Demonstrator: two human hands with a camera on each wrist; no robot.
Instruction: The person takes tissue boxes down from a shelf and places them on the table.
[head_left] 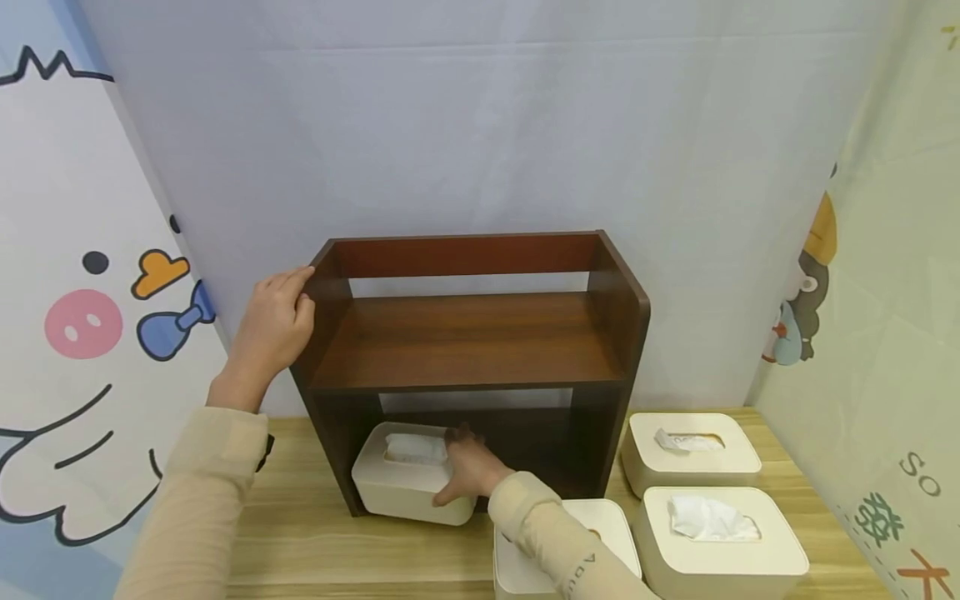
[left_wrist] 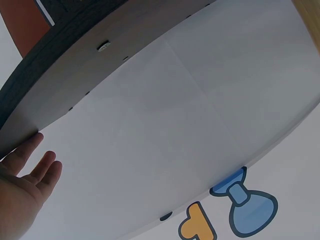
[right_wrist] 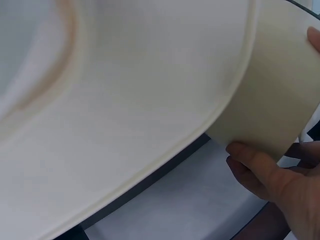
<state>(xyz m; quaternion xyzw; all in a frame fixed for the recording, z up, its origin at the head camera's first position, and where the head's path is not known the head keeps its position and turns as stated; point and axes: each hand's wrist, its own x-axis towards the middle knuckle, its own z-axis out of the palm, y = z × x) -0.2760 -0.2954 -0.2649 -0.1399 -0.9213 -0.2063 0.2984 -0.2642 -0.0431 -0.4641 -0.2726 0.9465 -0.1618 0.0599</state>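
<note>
My left hand (head_left: 276, 319) rests against the upper left side of a dark brown wooden shelf (head_left: 465, 342). In the left wrist view, one fingertip of the left hand (left_wrist: 27, 175) touches the panel's outer face, the other visible fingers standing loosely off it. With fingers and thumb over its right end, my right hand (head_left: 474, 467) grips a cream tissue box (head_left: 408, 487) at the left of the shelf's lower compartment. White tissue pokes from its lid slot. The right wrist view has the right hand (right_wrist: 280, 175) along the box's side (right_wrist: 275, 85); its fingers are partly hidden.
More cream tissue boxes stand on the wooden table (head_left: 300, 533): one (head_left: 607, 525) under my right forearm, another (head_left: 720, 542) at the front right, and one (head_left: 690, 458) behind it. A pale curtain (head_left: 480, 125) hangs behind the shelf, with printed cartoon panels at both sides.
</note>
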